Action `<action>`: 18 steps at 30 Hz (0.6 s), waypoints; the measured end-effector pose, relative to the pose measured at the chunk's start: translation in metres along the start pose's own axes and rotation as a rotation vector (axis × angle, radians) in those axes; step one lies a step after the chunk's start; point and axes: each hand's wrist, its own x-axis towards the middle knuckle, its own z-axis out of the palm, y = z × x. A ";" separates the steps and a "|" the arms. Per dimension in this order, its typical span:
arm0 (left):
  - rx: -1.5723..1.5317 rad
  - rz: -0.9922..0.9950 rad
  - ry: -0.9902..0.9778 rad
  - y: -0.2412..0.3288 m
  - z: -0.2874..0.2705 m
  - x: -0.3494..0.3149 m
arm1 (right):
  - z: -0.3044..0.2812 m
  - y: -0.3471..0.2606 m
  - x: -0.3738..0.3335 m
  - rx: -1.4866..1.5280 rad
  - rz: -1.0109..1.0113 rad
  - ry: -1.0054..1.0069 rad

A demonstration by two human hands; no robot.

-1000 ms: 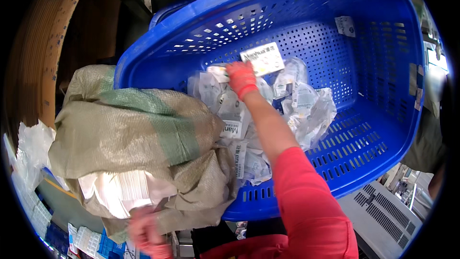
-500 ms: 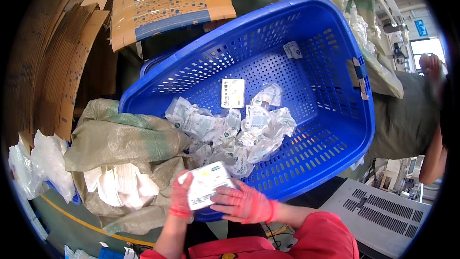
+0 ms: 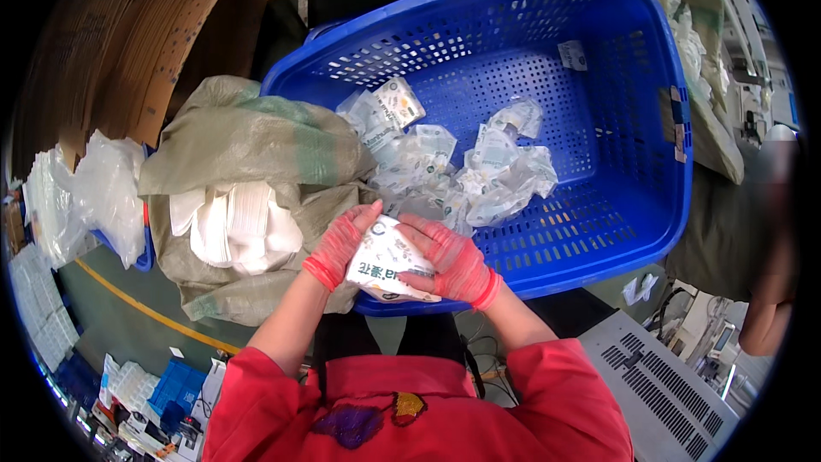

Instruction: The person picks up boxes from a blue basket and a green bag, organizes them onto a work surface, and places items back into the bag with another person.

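Observation:
Both my hands wear red mesh gloves, and between them is a white plastic-wrapped tissue pack (image 3: pixel 382 258) with dark print, at the near rim of a big blue basket (image 3: pixel 590 248). My left hand (image 3: pixel 344 244) grips its left side, thumb toward the top edge. On the right side, the fingers of my right hand (image 3: pixel 449 261) lie bent over the wrapper. Inside the basket, crumpled clear printed wrappers (image 3: pixel 419 162) are heaped at the near left. A second wrapped pack (image 3: pixel 398 103) leans tilted near the left wall. One small wrapper (image 3: pixel 572 56) rests by the far wall.
Left of the basket, an open woven sack (image 3: pixel 256 133) holds white folded tissues (image 3: pixel 244 222). Flattened cardboard (image 3: pixel 111 43) is stacked at the far left, near clear plastic bags (image 3: pixel 107 188). A grey vented machine (image 3: pixel 658 385) stands at the near right. Another person's arm (image 3: pixel 770 291) shows at the right edge.
The view has shifted, so the basket appears higher and farther right. The held pack has turned in my hands. The pack in the basket now sits tilted, nearer the left wall.

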 end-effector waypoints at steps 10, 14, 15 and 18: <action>-0.262 -0.160 -0.120 -0.077 -0.041 -0.021 | 0.063 0.028 -0.005 0.027 0.199 0.017; -0.562 -0.292 -0.099 -0.060 -0.057 -0.014 | 0.034 -0.036 0.006 -0.423 -0.122 -0.058; -0.583 -0.297 -0.112 -0.057 -0.055 -0.015 | 0.039 -0.035 0.004 -0.519 -0.195 -0.115; -0.604 -0.388 -0.148 -0.053 -0.052 -0.021 | 0.044 -0.015 0.007 -0.644 -0.402 -0.019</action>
